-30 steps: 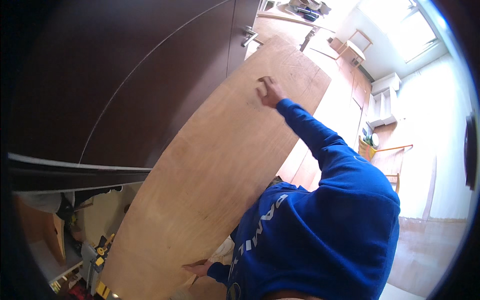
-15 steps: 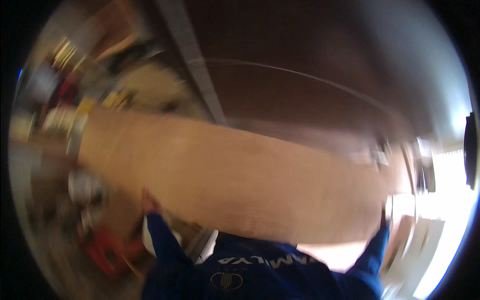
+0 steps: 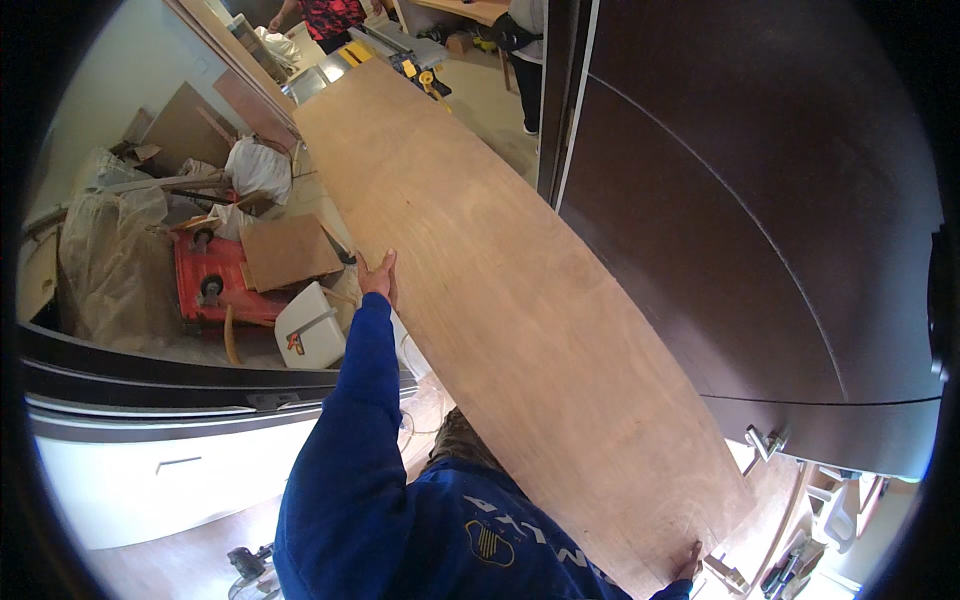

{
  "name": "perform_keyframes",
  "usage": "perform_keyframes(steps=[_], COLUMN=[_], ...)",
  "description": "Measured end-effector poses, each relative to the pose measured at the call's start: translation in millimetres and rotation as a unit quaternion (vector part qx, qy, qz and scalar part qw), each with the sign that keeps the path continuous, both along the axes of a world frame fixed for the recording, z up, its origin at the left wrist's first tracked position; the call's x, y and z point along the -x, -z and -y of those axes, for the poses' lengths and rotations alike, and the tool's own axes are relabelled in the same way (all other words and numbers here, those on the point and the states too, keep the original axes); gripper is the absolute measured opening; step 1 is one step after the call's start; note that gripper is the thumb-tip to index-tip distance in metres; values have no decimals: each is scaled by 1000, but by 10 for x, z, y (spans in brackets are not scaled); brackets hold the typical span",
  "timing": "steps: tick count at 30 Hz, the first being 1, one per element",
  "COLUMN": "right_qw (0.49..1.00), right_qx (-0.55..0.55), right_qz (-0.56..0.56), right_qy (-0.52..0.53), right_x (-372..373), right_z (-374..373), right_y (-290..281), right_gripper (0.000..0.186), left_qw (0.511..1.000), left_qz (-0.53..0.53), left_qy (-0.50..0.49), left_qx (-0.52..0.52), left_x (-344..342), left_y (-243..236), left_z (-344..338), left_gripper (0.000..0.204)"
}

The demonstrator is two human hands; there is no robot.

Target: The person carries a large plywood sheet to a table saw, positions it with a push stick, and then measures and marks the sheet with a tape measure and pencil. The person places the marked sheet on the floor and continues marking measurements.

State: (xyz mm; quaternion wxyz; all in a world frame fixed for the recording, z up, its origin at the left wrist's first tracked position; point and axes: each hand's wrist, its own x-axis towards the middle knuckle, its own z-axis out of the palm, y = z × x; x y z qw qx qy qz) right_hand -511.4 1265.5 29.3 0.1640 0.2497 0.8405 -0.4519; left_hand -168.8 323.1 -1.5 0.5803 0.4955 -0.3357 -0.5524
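A long, pale brown plywood board [image 3: 500, 290] runs from the far upper left down to the lower right, close to my chest. My left hand [image 3: 378, 274], in a blue sleeve, is pressed around the board's left edge about halfway along. My right hand [image 3: 689, 562] grips the board's near end at the lower right, with only the fingers showing. Both hands carry the board, which lies tilted alongside a dark brown door panel [image 3: 760, 210].
A red machine [image 3: 212, 282], a cardboard sheet [image 3: 290, 250], a white canister [image 3: 308, 327] and plastic-wrapped piles [image 3: 110, 250] crowd the floor at left. Two other people [image 3: 330, 15] [image 3: 525, 30] stand by a yellow saw [image 3: 405, 55] at the far end. A metal door handle [image 3: 762, 442] juts out at lower right.
The view has swung round. The board pointed to the upper right with my hand high on it; now it points to the upper left toward the workshop, with my hands at its side and near end.
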Motion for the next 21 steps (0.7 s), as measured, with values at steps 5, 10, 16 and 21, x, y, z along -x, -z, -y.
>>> perform_keyframes(steps=[5,10,16,21], right_qw=[999,994,995,990], right_qx=[-47,-91,-82,-136], right_qz=[-14,43,7,14], right_qy=[-14,-44,-63,-32], right_x=[-21,-10,-71,-10], right_z=[75,140,243,235], right_y=[-111,-269,-278,-194], right_gripper=[94,92,96,100], left_qw=[990,986,976,985], left_qz=[136,163,214,165], left_qy=[-36,-29,-40,-45], left_qx=[-2,-2,3,-24], left_x=[-107,-90,-149,-203], left_y=[290,126,129,224], left_z=[236,174,299,528], left_gripper=[106,106,106,106])
